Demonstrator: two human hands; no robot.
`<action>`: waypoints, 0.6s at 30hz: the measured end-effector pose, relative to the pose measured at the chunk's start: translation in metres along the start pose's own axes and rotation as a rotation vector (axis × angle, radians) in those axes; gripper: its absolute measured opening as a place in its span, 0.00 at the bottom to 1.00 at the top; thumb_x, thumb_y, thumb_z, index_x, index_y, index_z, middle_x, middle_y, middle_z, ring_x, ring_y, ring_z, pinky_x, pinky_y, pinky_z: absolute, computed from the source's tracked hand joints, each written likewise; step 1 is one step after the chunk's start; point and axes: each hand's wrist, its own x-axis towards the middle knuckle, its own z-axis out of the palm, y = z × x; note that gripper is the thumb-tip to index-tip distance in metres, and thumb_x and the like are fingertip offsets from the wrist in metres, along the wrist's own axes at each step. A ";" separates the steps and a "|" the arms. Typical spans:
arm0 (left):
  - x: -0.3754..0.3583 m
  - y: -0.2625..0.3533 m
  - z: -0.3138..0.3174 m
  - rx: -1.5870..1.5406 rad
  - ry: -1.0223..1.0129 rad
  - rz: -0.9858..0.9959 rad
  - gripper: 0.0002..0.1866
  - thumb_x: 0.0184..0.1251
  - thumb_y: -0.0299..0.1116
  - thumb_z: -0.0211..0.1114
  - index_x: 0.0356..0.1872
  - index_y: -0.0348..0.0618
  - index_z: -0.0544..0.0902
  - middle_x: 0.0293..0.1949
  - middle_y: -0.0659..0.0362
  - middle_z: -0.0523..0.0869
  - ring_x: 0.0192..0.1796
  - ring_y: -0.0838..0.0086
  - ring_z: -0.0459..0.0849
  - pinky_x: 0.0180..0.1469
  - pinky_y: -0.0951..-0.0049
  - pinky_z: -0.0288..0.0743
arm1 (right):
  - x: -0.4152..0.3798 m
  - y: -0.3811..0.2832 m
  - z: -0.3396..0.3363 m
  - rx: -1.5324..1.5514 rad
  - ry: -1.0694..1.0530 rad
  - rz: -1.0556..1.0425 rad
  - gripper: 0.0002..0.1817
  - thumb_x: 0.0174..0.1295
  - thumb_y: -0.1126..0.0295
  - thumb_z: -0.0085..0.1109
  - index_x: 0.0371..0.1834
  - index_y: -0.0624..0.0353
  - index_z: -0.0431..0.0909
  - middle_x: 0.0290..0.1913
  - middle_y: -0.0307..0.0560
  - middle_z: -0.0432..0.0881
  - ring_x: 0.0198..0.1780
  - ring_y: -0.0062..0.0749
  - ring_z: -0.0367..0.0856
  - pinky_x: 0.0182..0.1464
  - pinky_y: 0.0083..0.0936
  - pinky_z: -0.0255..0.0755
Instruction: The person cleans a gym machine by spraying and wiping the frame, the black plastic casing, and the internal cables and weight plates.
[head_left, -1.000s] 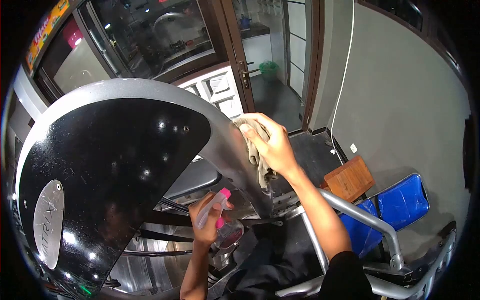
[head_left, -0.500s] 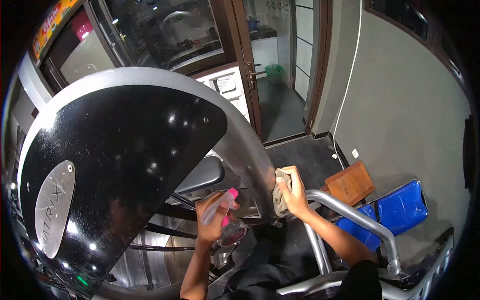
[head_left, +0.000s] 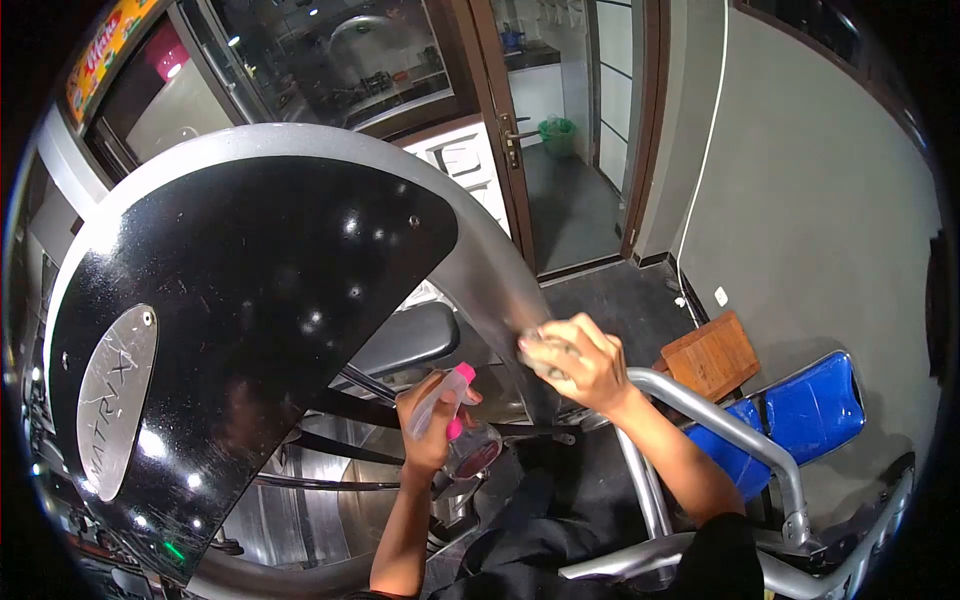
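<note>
My left hand (head_left: 428, 425) is wrapped around a clear spray bottle (head_left: 474, 449) with a pink nozzle and collar, a little reddish liquid at its bottom. My right hand (head_left: 585, 362) is closed on a greyish-brown cloth (head_left: 548, 352), mostly hidden by the fingers and slightly blurred. It presses the cloth to the curved silver frame tube (head_left: 493, 285) of a gym machine. The machine's black cover (head_left: 270, 290) fills the left side and bears a silver MATRIX plate (head_left: 120, 405).
A grey metal handle bar (head_left: 715, 418) passes beside my right forearm. Behind it stand a blue seat (head_left: 810, 405) and a wooden box (head_left: 712, 357) by the wall. A black pad (head_left: 410, 335) sits under the cover. A brown-framed door (head_left: 500, 130) is ahead.
My right hand has moved up and slightly left along the silver tube with the cloth, turning its back toward me. The left hand still holds the bottle, and the view has shifted slightly.
</note>
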 end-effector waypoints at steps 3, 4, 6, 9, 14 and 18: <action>-0.001 -0.004 -0.003 0.006 0.007 0.010 0.27 0.73 0.50 0.57 0.34 0.27 0.82 0.29 0.53 0.84 0.22 0.74 0.82 0.25 0.76 0.73 | -0.015 -0.001 0.001 -0.020 0.004 -0.044 0.22 0.44 0.66 0.75 0.46 0.39 0.86 0.43 0.28 0.80 0.38 0.23 0.78 0.26 0.18 0.77; 0.000 -0.007 -0.005 0.017 -0.006 0.014 0.28 0.73 0.50 0.57 0.34 0.27 0.82 0.29 0.53 0.84 0.22 0.74 0.82 0.25 0.76 0.73 | -0.004 -0.005 -0.003 -0.036 -0.017 -0.067 0.18 0.47 0.65 0.73 0.44 0.40 0.86 0.41 0.29 0.80 0.37 0.24 0.78 0.26 0.18 0.76; -0.001 -0.008 -0.004 0.029 -0.023 0.013 0.28 0.73 0.51 0.58 0.34 0.27 0.82 0.29 0.53 0.85 0.22 0.74 0.82 0.25 0.76 0.73 | 0.019 -0.016 -0.005 -0.050 -0.037 -0.085 0.14 0.49 0.64 0.72 0.42 0.42 0.86 0.40 0.29 0.80 0.36 0.24 0.78 0.26 0.18 0.75; -0.002 -0.004 0.000 -0.006 0.010 -0.017 0.29 0.72 0.53 0.58 0.33 0.27 0.82 0.29 0.53 0.85 0.22 0.73 0.82 0.25 0.75 0.73 | 0.064 -0.039 0.006 -0.114 -0.001 -0.054 0.06 0.53 0.66 0.64 0.35 0.47 0.84 0.41 0.31 0.78 0.39 0.26 0.78 0.25 0.21 0.75; -0.005 -0.010 -0.003 -0.031 0.049 -0.016 0.30 0.72 0.53 0.57 0.33 0.27 0.82 0.30 0.53 0.85 0.22 0.73 0.82 0.24 0.75 0.73 | 0.078 -0.047 0.015 -0.155 0.061 -0.028 0.03 0.53 0.68 0.62 0.30 0.51 0.82 0.41 0.32 0.77 0.42 0.25 0.78 0.23 0.20 0.74; -0.005 -0.007 -0.005 0.002 0.018 -0.048 0.29 0.72 0.52 0.57 0.33 0.27 0.82 0.30 0.53 0.85 0.22 0.74 0.82 0.25 0.75 0.72 | 0.032 -0.029 0.009 -0.149 -0.008 -0.091 0.07 0.52 0.64 0.66 0.35 0.43 0.85 0.35 0.31 0.74 0.35 0.23 0.75 0.22 0.19 0.70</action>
